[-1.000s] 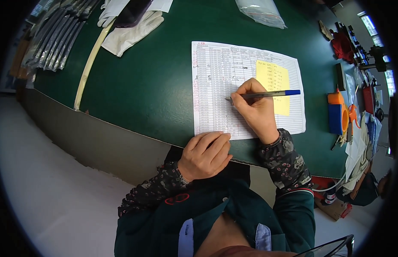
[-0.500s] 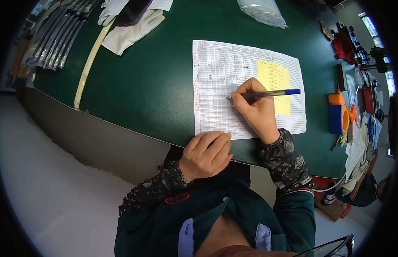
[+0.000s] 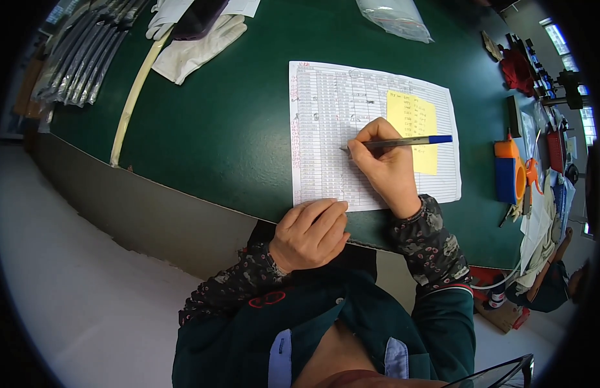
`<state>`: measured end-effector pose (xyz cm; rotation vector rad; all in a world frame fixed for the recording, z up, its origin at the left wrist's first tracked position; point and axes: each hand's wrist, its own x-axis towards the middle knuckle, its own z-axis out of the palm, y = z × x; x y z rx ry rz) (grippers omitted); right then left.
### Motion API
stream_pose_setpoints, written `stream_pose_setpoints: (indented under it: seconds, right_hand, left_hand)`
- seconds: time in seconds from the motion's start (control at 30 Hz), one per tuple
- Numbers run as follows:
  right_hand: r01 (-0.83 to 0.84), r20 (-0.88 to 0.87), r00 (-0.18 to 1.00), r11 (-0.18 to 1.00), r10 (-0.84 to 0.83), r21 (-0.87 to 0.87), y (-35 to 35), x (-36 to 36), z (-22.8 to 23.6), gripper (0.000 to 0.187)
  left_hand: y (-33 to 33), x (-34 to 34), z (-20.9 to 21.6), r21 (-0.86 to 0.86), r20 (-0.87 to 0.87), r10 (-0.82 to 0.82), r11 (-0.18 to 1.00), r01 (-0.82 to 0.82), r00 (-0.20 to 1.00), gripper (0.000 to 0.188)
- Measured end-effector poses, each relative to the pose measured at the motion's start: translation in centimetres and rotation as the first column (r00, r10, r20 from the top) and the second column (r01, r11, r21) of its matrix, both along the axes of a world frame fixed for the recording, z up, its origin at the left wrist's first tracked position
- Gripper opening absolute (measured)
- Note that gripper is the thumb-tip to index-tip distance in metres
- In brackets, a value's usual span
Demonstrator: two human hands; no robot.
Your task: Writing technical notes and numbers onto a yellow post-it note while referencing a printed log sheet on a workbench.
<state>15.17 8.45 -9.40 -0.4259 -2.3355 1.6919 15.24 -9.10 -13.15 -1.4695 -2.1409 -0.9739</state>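
Observation:
A printed sheet of paper, ruled as a table with handwritten marks, lies on the green tabletop. My right hand grips a pen with a blue end, its tip at the sheet's left-middle columns. Beneath the pen's blue end, a yellow sticky note with handwriting lies on the sheet, partly hidden by the hand. My left hand rests palm down at the table's front edge, fingers loosely bent and holding nothing, fingertips touching the sheet's lower edge.
White gloves and a dark phone lie far left, beside a yellowish strip and several bagged dark items. A clear plastic bag lies far. At right stands an orange-and-blue tape dispenser; another person is beyond.

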Motion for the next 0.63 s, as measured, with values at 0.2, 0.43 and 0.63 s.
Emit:
stream_pose_setpoints:
  seconds: [0.2,0.43,0.63]
  right_hand:
    - [-0.003,0.016,1.000,1.000,0.003,0.008,0.1,-0.1,0.0,0.012]
    - [0.064,-0.127,0.989,0.992,-0.077,-0.105,0.4,0.1,0.4,0.011]
    - [0.137,-0.288,0.941,0.978,-0.178,-0.156,1.6,2.9,4.9,0.012]
  left_hand:
    - [0.0,-0.1,0.0,0.000,0.001,-0.006,1.000,0.006,1.000,0.023]
    - [0.2,-0.2,0.1,0.012,-0.008,-0.009,1.000,0.009,1.000,0.021]
    - [0.4,-0.4,-0.4,0.038,-0.033,-0.016,0.999,0.017,0.999,0.023]
